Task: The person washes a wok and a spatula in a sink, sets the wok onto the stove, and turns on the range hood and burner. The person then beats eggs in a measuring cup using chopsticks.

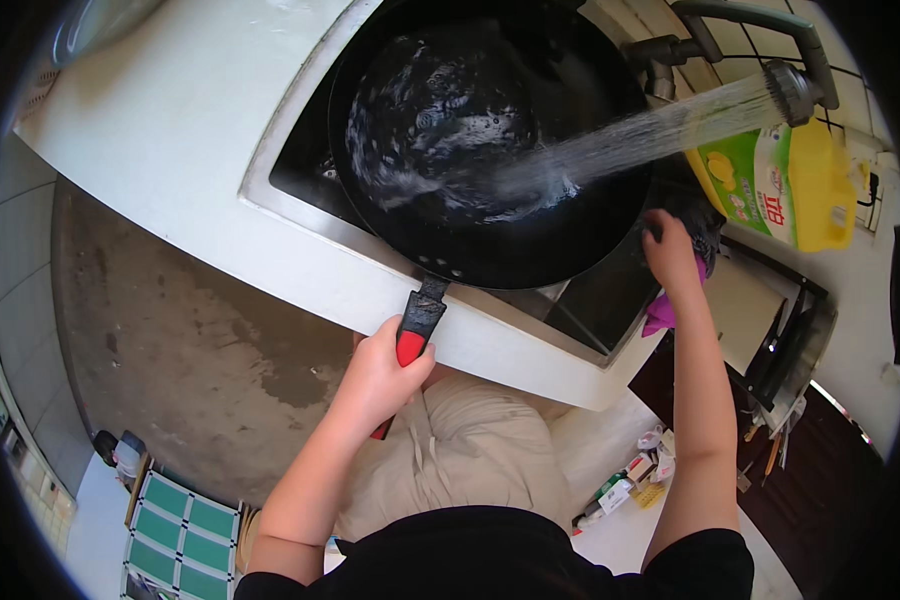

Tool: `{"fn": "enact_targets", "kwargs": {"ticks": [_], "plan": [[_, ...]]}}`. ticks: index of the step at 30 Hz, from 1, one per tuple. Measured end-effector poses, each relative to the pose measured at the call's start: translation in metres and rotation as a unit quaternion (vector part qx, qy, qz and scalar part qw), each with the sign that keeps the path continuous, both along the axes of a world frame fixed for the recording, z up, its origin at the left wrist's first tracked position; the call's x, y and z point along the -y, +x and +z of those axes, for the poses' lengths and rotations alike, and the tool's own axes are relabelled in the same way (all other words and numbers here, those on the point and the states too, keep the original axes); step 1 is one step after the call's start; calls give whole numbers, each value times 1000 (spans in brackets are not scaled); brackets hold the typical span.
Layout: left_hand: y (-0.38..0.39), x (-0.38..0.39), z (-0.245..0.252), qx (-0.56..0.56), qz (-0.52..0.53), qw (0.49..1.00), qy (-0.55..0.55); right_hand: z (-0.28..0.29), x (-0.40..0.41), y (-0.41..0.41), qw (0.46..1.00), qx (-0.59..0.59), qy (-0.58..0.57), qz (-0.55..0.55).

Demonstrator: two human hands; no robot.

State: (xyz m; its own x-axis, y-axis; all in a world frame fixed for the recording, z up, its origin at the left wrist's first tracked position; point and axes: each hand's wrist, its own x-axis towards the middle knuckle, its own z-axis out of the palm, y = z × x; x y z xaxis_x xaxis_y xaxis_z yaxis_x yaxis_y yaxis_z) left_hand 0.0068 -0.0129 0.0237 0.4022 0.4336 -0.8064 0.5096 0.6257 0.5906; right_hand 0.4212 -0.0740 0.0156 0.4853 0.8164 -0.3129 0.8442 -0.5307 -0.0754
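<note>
A large black wok [592, 232] rests over the sink [292, 199], with swirling water [450, 142] inside it. My left hand [386, 375] grips the wok's black and red handle [424, 311] near the counter's front edge. From the grey faucet's spray head [791, 91], a wide stream [645, 135] pours into the wok. My right hand [669, 247] is just right of the wok's rim, fingers curled beside a dark, crumpled item [701, 221]. Whether it grips anything there is hidden. Purple cloth [660, 315] shows below that hand.
A yellow jug [814, 187] with a green and white printed label stands right of the sink. Near my right forearm are a knife rack [787, 337] and a cutting board [750, 300]. White countertop [157, 112] extends left. Below lies a stained floor [195, 337].
</note>
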Motion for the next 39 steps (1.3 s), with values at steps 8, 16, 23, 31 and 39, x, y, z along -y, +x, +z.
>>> {"fn": "enact_targets", "kwargs": {"ticks": [8,16,23,31,39], "plan": [[-1,2,2,-28,-13,1000,-1,22,-67,-71,948,24,259,182],[14,20,-8,-29,-19,998,49,-95,-149,-80,965,54,-2,256],[7,43,-36,-20,-13,987,160,-127,-145,-181,966,-86,62,237],[7,43,-37,-39,-23,983,178,-60,-73,-186,851,-440,-102,269],[6,39,-34,-39,-20,985,166,-34,-73,-167,856,-404,-79,314]]}}
